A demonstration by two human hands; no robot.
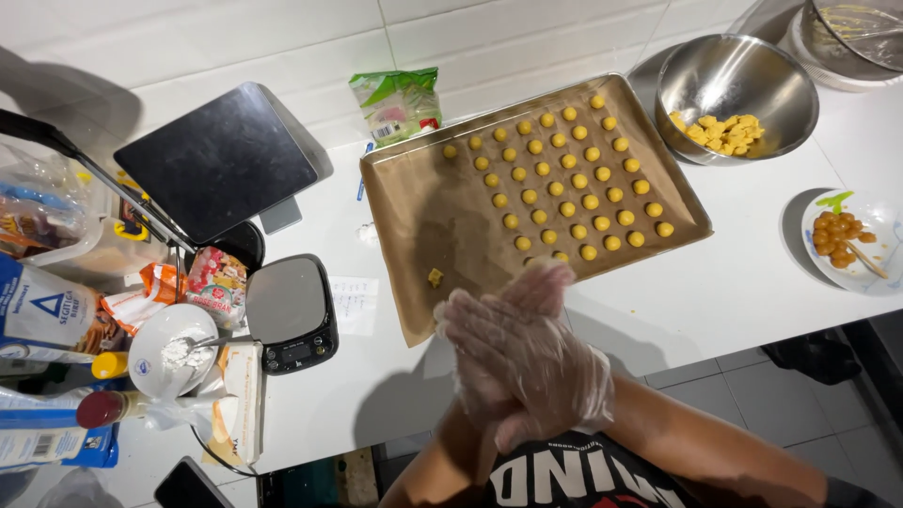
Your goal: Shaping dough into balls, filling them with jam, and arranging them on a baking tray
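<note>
Place: home kitchen, set up for baking.
Surface: white table (752,282) against a white tiled wall; grey tiled floor below.
Baking gear: paper-lined baking tray (414,216) with rows of small yellow dough balls (574,179); steel mixing bowl (743,66) holding yellow pieces.
Weighing: digital kitchen scale (292,310).
Supplies: opened packets, cartons and a flour tub (169,353) crowd the left.

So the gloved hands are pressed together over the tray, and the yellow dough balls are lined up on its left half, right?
Not quite. The head view shows the dough balls on the right half of the tray; its left half is mostly bare paper. The gloved hands are pressed together at its near edge.
</note>
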